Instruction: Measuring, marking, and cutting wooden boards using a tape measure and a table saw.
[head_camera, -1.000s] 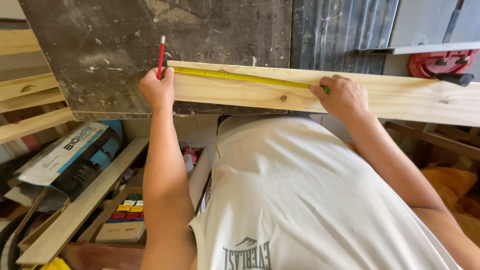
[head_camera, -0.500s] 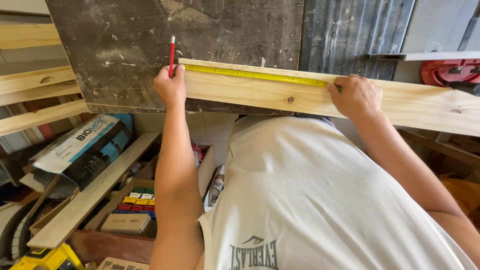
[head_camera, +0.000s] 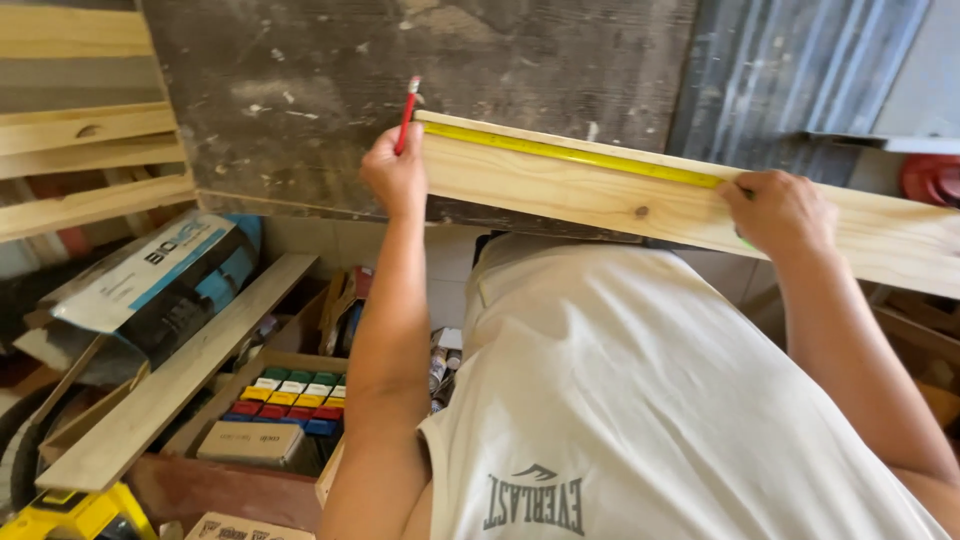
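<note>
A long pale wooden plank (head_camera: 600, 195) lies across a dark, stained worktop (head_camera: 450, 70). A yellow tape measure blade (head_camera: 570, 152) runs along the plank's far edge. My left hand (head_camera: 395, 172) holds a red pencil (head_camera: 406, 112) upright at the plank's left end, right where the tape blade ends. My right hand (head_camera: 780, 210) presses down on the plank and pins the other end of the tape; what lies under its palm is hidden.
More pale planks (head_camera: 85, 160) are stacked at the left. Below the worktop sit a torn bag (head_camera: 150, 280), a loose board (head_camera: 170, 375), a box of coloured pieces (head_camera: 285, 400) and a yellow tool (head_camera: 70, 510). Corrugated metal (head_camera: 790, 70) stands behind; a red object (head_camera: 935, 178) is at far right.
The view has shifted, so the plank and both hands sit further right in the frame. Both hands keep their hold at the same places on the plank.
</note>
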